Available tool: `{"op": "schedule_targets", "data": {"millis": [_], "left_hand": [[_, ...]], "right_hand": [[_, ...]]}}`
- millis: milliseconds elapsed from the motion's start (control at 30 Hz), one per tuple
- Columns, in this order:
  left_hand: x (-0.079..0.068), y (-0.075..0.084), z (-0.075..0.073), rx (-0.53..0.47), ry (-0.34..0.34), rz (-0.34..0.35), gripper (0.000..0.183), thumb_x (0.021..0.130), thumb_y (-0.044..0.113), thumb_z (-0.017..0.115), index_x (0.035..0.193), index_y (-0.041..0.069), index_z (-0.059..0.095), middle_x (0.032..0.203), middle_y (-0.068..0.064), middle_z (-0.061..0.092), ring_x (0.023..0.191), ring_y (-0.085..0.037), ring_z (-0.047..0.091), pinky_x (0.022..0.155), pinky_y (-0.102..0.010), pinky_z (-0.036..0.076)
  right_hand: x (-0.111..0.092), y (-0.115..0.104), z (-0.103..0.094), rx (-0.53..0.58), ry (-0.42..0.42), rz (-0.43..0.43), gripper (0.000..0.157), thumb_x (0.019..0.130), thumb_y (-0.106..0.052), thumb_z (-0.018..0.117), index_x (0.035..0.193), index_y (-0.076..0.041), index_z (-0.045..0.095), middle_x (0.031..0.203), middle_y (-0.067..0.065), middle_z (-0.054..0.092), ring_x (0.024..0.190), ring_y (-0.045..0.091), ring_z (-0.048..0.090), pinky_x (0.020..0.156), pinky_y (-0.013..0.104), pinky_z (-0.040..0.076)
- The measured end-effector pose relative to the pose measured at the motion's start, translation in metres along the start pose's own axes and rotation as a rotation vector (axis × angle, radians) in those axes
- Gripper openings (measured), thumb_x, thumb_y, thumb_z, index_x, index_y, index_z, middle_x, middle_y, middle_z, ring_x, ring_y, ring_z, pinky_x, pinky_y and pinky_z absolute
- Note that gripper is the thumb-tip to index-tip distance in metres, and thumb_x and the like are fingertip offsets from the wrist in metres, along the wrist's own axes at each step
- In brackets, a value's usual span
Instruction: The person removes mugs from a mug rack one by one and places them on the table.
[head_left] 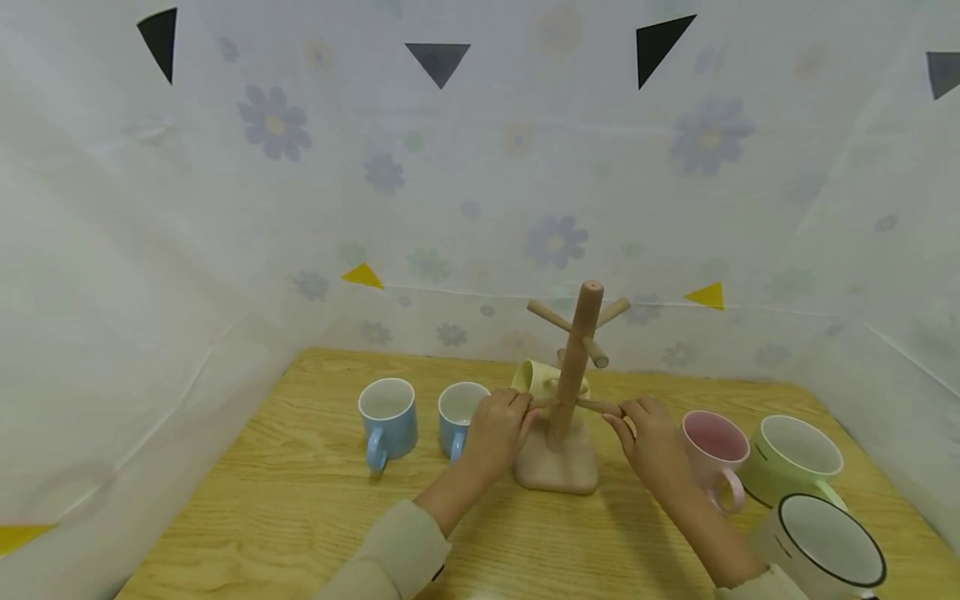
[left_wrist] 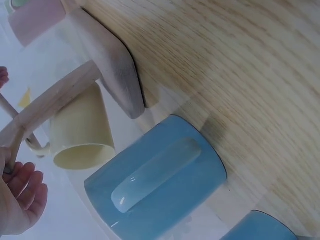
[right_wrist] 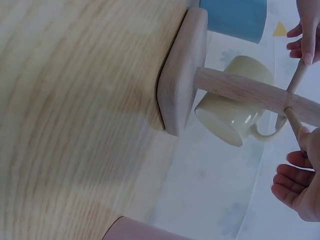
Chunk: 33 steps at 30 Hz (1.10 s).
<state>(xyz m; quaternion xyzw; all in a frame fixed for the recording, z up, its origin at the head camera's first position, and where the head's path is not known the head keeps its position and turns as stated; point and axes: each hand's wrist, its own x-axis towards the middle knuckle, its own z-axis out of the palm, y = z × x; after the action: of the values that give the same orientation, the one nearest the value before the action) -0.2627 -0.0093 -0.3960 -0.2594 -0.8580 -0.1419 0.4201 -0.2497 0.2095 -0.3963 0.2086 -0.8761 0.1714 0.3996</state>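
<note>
A wooden mug tree (head_left: 574, 358) stands on a square base, with pegs at two heights. My left hand (head_left: 491, 429) pinches the lower left peg near its end. On the opposite side, my right hand (head_left: 654, 442) pinches the end of the lower right peg. Behind the post a yellow mug (head_left: 534, 379) hangs tilted by its handle from a lower peg; the right wrist view shows this mug (right_wrist: 235, 107) clear of the table. The upper pegs carry nothing. Close beside my left hand stands a blue mug (head_left: 459, 408), partly hidden by it.
Another blue mug (head_left: 388, 417) stands farther left on the wooden table (head_left: 247, 517). At the right are a pink mug (head_left: 705, 454), a green mug (head_left: 787, 458) and a white mug with a black rim (head_left: 810, 550). A flowered curtain (head_left: 480, 167) hangs behind the table.
</note>
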Motion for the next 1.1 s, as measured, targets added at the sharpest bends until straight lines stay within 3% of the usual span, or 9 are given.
{"op": "schedule_targets", "data": {"millis": [233, 367, 500, 600, 700, 767, 933, 1000, 1100], "left_hand": [[0.004, -0.001, -0.005, -0.032, -0.057, -0.051, 0.017, 0.083, 0.025, 0.066, 0.085, 0.007, 0.067, 0.078, -0.004, 0.064, 0.072, -0.017, 0.061, 0.061, -0.026, 0.047], [0.005, 0.001, -0.004, -0.072, -0.085, -0.08, 0.019, 0.085, 0.024, 0.064, 0.088, 0.006, 0.068, 0.082, -0.005, 0.066, 0.075, -0.017, 0.063, 0.065, -0.026, 0.05], [0.005, 0.002, -0.002, -0.141, -0.121, -0.155, 0.021, 0.086, 0.024, 0.062, 0.092, 0.005, 0.068, 0.083, -0.006, 0.067, 0.078, -0.018, 0.064, 0.07, -0.027, 0.052], [0.007, 0.001, 0.0, -0.201, -0.144, -0.22, 0.024, 0.086, 0.024, 0.061, 0.094, 0.003, 0.068, 0.085, -0.007, 0.067, 0.079, -0.019, 0.064, 0.072, -0.028, 0.053], [0.009, 0.0, 0.001, -0.259, -0.16, -0.278, 0.026, 0.085, 0.023, 0.061, 0.096, 0.001, 0.068, 0.087, -0.009, 0.068, 0.082, -0.021, 0.065, 0.073, -0.029, 0.054], [0.011, -0.001, 0.003, -0.3, -0.172, -0.314, 0.026, 0.084, 0.022, 0.062, 0.097, 0.0, 0.067, 0.088, -0.011, 0.068, 0.081, -0.022, 0.066, 0.072, -0.029, 0.054], [0.016, -0.005, 0.006, -0.392, -0.205, -0.38, 0.025, 0.084, 0.019, 0.062, 0.097, -0.001, 0.067, 0.087, -0.012, 0.069, 0.077, -0.021, 0.065, 0.067, -0.027, 0.054], [0.018, -0.007, 0.006, -0.434, -0.215, -0.403, 0.026, 0.084, 0.018, 0.062, 0.098, -0.003, 0.067, 0.087, -0.013, 0.069, 0.078, -0.022, 0.065, 0.067, -0.027, 0.054], [0.021, -0.008, 0.005, -0.506, -0.23, -0.448, 0.027, 0.085, 0.015, 0.062, 0.1, -0.006, 0.066, 0.088, -0.015, 0.069, 0.082, -0.024, 0.066, 0.071, -0.028, 0.055]], "right_hand": [[-0.003, -0.007, -0.007, 0.007, 0.002, -0.024, 0.022, 0.082, -0.023, 0.066, 0.077, -0.003, 0.061, 0.077, 0.012, 0.061, 0.071, 0.027, 0.058, 0.056, 0.035, 0.049], [-0.006, -0.008, -0.008, -0.016, 0.028, -0.038, 0.042, 0.09, -0.04, 0.047, 0.076, -0.002, 0.061, 0.076, 0.012, 0.06, 0.071, 0.026, 0.057, 0.055, 0.034, 0.048], [-0.009, -0.011, -0.007, -0.003, 0.043, -0.049, 0.057, 0.092, -0.048, 0.032, 0.074, -0.002, 0.061, 0.075, 0.01, 0.057, 0.07, 0.024, 0.055, 0.055, 0.033, 0.047], [-0.011, -0.013, -0.007, 0.022, 0.055, -0.049, 0.051, 0.093, -0.044, 0.04, 0.073, -0.002, 0.061, 0.075, 0.01, 0.056, 0.071, 0.025, 0.054, 0.057, 0.033, 0.047], [-0.012, -0.015, -0.005, 0.034, 0.075, -0.062, 0.033, 0.089, -0.03, 0.059, 0.072, -0.002, 0.061, 0.075, 0.01, 0.056, 0.071, 0.026, 0.054, 0.057, 0.035, 0.047], [-0.012, -0.016, -0.004, 0.035, 0.089, -0.072, 0.02, 0.08, -0.017, 0.071, 0.071, -0.002, 0.061, 0.073, 0.01, 0.056, 0.07, 0.026, 0.054, 0.057, 0.035, 0.047], [-0.012, -0.02, -0.002, 0.049, 0.112, -0.065, 0.02, 0.062, -0.001, 0.079, 0.069, -0.002, 0.061, 0.071, 0.008, 0.056, 0.07, 0.023, 0.053, 0.057, 0.032, 0.046], [-0.011, -0.022, -0.001, 0.061, 0.124, -0.071, 0.018, 0.064, -0.002, 0.078, 0.068, -0.002, 0.06, 0.07, 0.009, 0.056, 0.07, 0.023, 0.052, 0.056, 0.032, 0.045], [-0.01, -0.025, 0.0, 0.061, 0.153, -0.093, 0.024, 0.083, -0.017, 0.069, 0.067, -0.001, 0.059, 0.068, 0.009, 0.055, 0.067, 0.023, 0.051, 0.055, 0.033, 0.045]]}}
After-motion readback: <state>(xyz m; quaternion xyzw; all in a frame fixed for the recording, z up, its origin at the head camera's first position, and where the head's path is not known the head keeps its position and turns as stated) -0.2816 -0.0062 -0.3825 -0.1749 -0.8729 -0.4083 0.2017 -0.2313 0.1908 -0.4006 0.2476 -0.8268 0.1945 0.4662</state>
